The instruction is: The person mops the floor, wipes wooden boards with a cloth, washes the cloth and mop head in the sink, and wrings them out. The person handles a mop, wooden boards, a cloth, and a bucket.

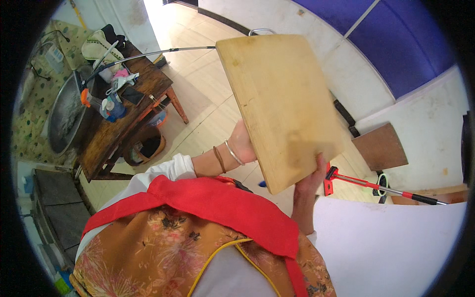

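A thick wooden cutting board (278, 100) with a metal handle at its far end is held up before me, tilted. My left hand (243, 143), a silver bangle and a brown band at its wrist, grips the board's left edge; its fingers are hidden behind the wood. At the near right corner my right hand (313, 174) holds the board, with a fingertip showing on the face. A dark shadow lies on the board near that corner.
On the left, a wooden table (148, 74) bears a spray bottle (94, 102), a dark phone (133, 95) and cloths. Beside it stands a large metal basin (66, 111). A basket (144, 146) is under the table. To the right are a red-and-black pole (374, 185) and a brown panel (382, 147).
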Available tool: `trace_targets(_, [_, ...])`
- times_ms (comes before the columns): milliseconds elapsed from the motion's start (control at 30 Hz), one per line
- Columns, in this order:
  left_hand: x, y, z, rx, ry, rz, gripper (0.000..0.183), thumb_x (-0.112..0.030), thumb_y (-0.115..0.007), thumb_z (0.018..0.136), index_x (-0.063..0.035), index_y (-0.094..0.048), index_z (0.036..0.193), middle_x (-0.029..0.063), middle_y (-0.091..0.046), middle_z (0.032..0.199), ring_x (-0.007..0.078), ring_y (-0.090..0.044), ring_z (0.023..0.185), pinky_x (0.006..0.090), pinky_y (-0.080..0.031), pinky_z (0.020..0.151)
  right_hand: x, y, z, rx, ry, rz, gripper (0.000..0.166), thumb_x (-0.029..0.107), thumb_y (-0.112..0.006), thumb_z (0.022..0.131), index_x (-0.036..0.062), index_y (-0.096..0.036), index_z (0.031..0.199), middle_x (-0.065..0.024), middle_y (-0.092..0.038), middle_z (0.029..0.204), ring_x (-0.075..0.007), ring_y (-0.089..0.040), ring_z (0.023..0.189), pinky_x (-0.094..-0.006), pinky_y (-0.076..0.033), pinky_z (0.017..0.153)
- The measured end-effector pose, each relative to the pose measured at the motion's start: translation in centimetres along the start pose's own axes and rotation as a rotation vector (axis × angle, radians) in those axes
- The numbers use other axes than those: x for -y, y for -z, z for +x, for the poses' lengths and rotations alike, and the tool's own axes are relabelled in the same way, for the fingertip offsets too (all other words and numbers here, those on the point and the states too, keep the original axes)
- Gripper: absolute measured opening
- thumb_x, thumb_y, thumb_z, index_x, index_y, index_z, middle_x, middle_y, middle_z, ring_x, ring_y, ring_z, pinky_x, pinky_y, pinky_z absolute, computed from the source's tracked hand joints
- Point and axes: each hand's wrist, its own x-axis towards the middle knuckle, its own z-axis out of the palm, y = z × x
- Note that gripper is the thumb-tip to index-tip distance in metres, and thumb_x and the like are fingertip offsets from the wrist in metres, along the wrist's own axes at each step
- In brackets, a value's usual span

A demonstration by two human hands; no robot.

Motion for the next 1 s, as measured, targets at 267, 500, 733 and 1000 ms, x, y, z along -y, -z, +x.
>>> trace_targets(267, [-5.8,1.9,0.4,0.038,-0.189,1.503,0.041,-0.028,-0.047,0.084,-0.004,-0.042,0.117,0.0115,-0.05,0.115,0.0229,-0.051,0.101,0.0365,-0.045,0.081,-3.9,1.6,-0.5,0.058,-0.238,0.333,0.047,0.02,-0.048,0.076,0.0038,-0.039,0.12,-0.0116,-0.047,0.118,-0.0282,-0.045,0.107,-0.0419,-0.036,0.092])
trace_targets(500, [-11.8,-1.1,-1.2,-0.178,-0.014,0.688,0.065,-0.059,-0.035,0.081,-0.0041,-0.041,0.116,0.0167,-0.051,0.111,0.027,-0.06,0.086,0.0432,-0.052,0.063,-0.9,3.5,0.3,-0.033,-0.2,0.061,0.051,0.016,-0.048,0.071,0.0035,-0.038,0.12,-0.0121,-0.049,0.114,-0.0287,-0.046,0.106,-0.041,-0.038,0.09])
trace_targets(733, [-10.1,-0.9,0.1,-0.375,0.102,0.716,0.046,-0.04,-0.047,0.083,-0.0062,-0.041,0.114,0.0156,-0.053,0.108,0.0291,-0.059,0.088,0.0519,-0.05,0.067,0.7,3.5,2.2,-0.007,-0.359,-0.079,0.049,0.016,-0.05,0.071,0.0004,-0.041,0.116,-0.0125,-0.051,0.108,-0.0269,-0.049,0.101,-0.0383,-0.04,0.087])
trace_targets(1000, [-8.2,1.1,0.6,-0.573,-0.016,0.708,0.024,-0.015,-0.056,0.076,-0.0059,-0.052,0.098,0.0111,-0.059,0.086,0.026,-0.061,0.077,0.0457,-0.052,0.064,4.0,8.6,4.0,-0.18,-0.031,-0.942,0.028,0.023,-0.056,0.078,0.0003,-0.056,0.094,-0.0061,-0.059,0.087,-0.0138,-0.056,0.073,-0.0276,-0.044,0.066])
